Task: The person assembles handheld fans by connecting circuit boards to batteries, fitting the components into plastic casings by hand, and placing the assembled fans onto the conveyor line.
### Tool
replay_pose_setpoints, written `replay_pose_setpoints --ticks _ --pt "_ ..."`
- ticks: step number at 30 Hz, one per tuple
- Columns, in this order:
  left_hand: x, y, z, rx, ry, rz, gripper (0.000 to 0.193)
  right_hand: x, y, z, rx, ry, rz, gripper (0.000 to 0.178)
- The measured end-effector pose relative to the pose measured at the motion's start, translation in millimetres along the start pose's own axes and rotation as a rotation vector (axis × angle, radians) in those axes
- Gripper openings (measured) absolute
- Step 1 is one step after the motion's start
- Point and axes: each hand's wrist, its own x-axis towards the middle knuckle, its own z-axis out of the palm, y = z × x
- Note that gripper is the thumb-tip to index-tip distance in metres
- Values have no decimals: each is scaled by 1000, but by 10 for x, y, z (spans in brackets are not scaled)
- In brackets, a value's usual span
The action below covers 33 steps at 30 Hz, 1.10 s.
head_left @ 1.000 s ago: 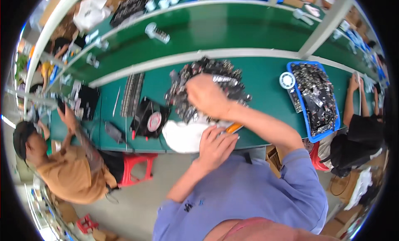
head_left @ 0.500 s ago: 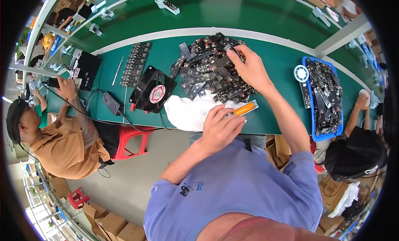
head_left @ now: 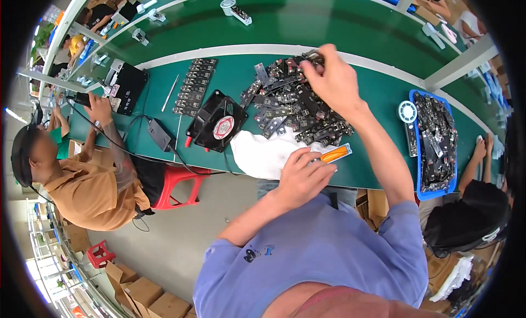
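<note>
My left hand [head_left: 306,176] is closed round a narrow pale casing [head_left: 347,149] with an orange cylindrical piece [head_left: 334,154] inside, at the table's near edge. Under and beside that hand lies a white cloth [head_left: 255,153]. My right hand [head_left: 337,82] reaches over the far right part of a heap of small black circuit boards [head_left: 285,101]. Its thumb and fingers pinch a dark board [head_left: 311,57] at the top of the heap; part of it is hidden by the fingers.
A black fan [head_left: 218,121] stands left of the cloth. Beyond it lie a row of boards [head_left: 193,88] and a thin metal tool [head_left: 170,93]. At right, a blue tray [head_left: 421,175] holds more boards, with a handheld fan [head_left: 407,112] beside it. Co-workers sit on both sides.
My right hand has shifted slightly farther over the heap, its fingers pinching at the far edge. My left hand keeps hold of the casing. The whole view has shifted a little.
</note>
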Motion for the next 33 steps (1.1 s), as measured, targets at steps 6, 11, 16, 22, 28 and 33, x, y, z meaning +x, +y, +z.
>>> replay_pose_setpoints --ticks 6,11,16,22,28,33 --pt "17 9 5 -11 8 3 31 334 -171 720 12 -441 -523 19" --pt "45 18 -6 -27 -21 5 30 419 -144 1219 -106 -676 -642 20" --pt "43 10 -4 -54 -13 14 27 474 -248 1171 -136 -624 -677 13" --pt "44 25 -55 -35 -25 -5 27 374 -280 505 -8 -405 -431 24" --pt "131 -3 -53 -83 -34 -48 25 -86 318 -283 97 -350 -67 30" --pt "127 47 -50 -106 -33 -133 21 -753 429 -730 501 -276 349 41"
